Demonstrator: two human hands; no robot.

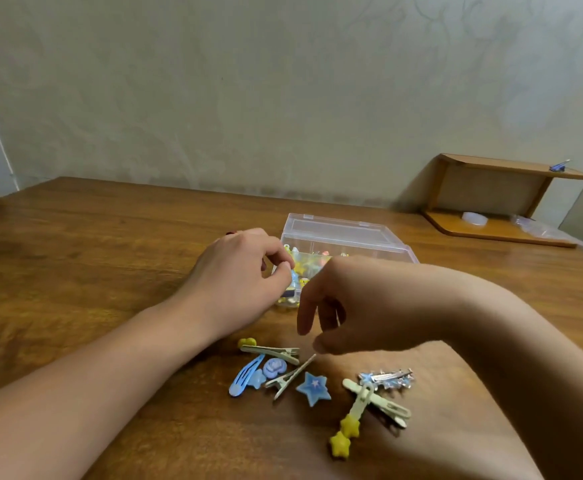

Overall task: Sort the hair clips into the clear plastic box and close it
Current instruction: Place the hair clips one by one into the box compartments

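1. Overhead, the head view looks down on a wooden table set against a pale wall.
2. The clear plastic box stands open past the hands, its lid tipped back, with yellow and mixed clips already inside.
3. The left hand sits at the box's near-left corner, fingers curled in and pinching a small blue-and-yellow clip at the box's edge.
4. The right hand hovers above the loose pile, fingers hanging loosely curled and holding nothing.
5. Loose clips lie near the table's front edge: a blue snap clip, a blue star clip, a silver alligator clip, a yellow-star clip and a glittery star clip.
6. A small wooden shelf stands at the far right by the wall.
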